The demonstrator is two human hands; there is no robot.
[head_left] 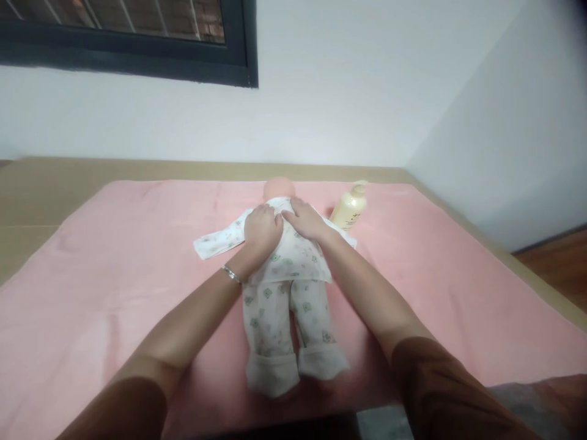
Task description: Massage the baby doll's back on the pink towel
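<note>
A baby doll (279, 187) lies stretched out on a pink blanket, its head at the far end and no face visible. It wears a white printed top (293, 260) and matching trousers (270, 311) with broad pale cuffs. My left hand (263, 231) rests at the doll's upper left side, fingers bunched on the cloth near the shoulder; the fingertips are hidden. On the upper right of the torso lies my right hand (303, 219), its fingers stretched out and thumb apart. One sleeve (220, 240) reaches out flat to the left; the other is partly behind my right wrist.
A pale yellow pump bottle (349, 209) stands tilted in view just right of the doll. The pink blanket (114, 263) covers a wooden-edged surface (59, 177) against a white wall (334, 104). A dark window frame (137, 55) is at upper left.
</note>
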